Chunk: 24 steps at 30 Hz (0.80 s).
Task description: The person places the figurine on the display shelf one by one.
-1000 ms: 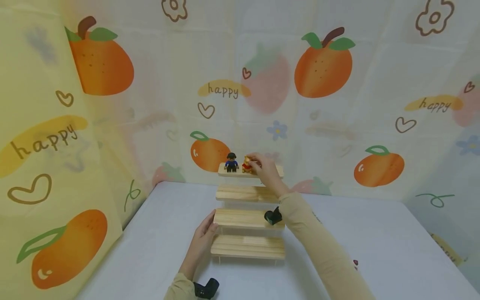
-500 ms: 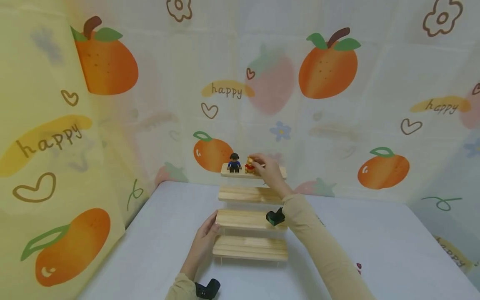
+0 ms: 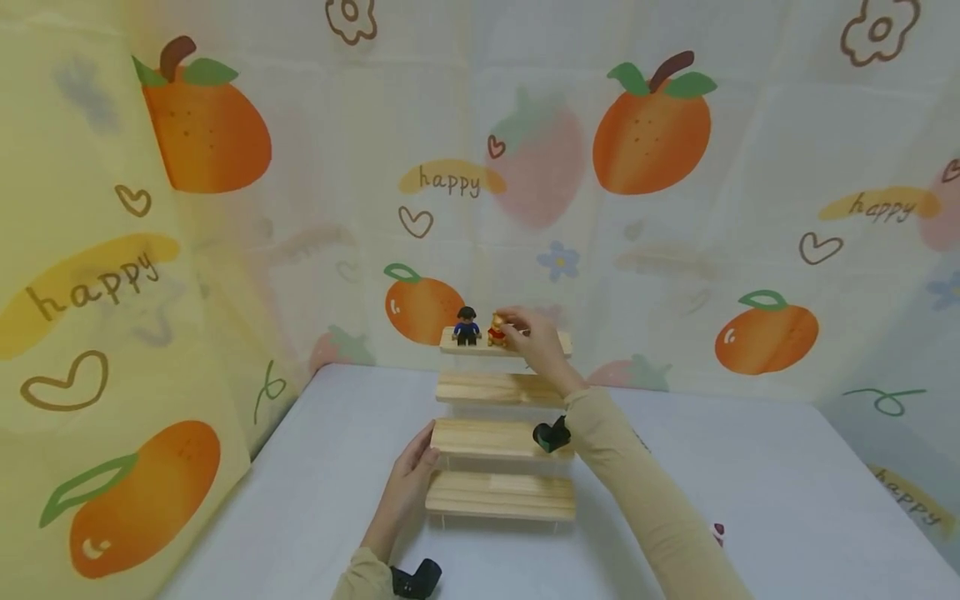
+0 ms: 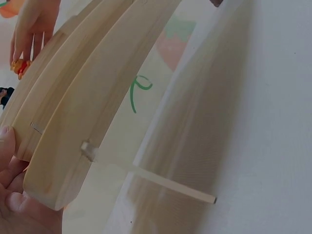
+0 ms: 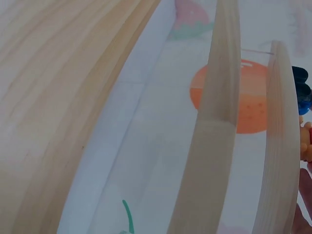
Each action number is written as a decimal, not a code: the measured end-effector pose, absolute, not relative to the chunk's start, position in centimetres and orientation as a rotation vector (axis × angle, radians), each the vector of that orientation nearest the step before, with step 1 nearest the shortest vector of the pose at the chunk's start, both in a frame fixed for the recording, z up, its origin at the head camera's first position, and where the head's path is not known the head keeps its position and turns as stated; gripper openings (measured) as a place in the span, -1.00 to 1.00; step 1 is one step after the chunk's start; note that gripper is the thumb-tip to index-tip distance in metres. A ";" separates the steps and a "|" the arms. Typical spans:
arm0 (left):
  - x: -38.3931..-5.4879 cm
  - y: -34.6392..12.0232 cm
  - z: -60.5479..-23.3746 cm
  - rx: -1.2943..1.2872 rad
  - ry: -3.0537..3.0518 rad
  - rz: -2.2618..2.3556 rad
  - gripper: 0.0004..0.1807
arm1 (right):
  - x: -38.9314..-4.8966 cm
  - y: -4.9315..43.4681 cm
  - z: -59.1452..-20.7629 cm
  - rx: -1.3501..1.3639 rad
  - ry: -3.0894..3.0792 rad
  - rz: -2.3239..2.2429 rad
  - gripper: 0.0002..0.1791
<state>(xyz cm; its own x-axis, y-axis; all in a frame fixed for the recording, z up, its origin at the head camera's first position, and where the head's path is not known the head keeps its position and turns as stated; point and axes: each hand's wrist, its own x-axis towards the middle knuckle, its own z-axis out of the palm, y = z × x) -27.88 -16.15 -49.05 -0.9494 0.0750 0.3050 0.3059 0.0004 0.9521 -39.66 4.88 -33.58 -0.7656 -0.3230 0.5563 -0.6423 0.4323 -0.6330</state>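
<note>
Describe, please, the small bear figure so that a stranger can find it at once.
Look for the four-tier wooden shelf on the white tabletop, and go up to its top tier. The bear figure is there, in the fingers of the right hand. Unlike the dark-headed figure in blue beside it, the bear is yellow-orange with a red top.

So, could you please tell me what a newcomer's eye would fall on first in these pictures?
Probably the big orange fruit prints on the cloth behind the table. After that, perhaps the stepped wooden rack at the centre, its left end gripped by the left hand, and the small yellow bear that the right hand pinches at the top shelf, beside a toy figure in blue.
</note>
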 end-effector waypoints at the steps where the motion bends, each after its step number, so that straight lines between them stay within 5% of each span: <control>1: -27.8 -16.2 -49.1 -0.399 -2.101 -2.070 -0.41 | -39.7 4.9 -33.6 0.838 -2.336 1.266 -0.68; 15: -27.9 -16.1 -49.1 -0.413 -2.092 -2.089 -0.40 | -39.0 5.8 -33.4 0.741 -2.402 1.369 -0.40; 24: -27.8 -16.0 -49.0 -0.404 -2.098 -2.059 -0.42 | -37.9 6.1 -32.5 0.888 -2.407 1.489 0.15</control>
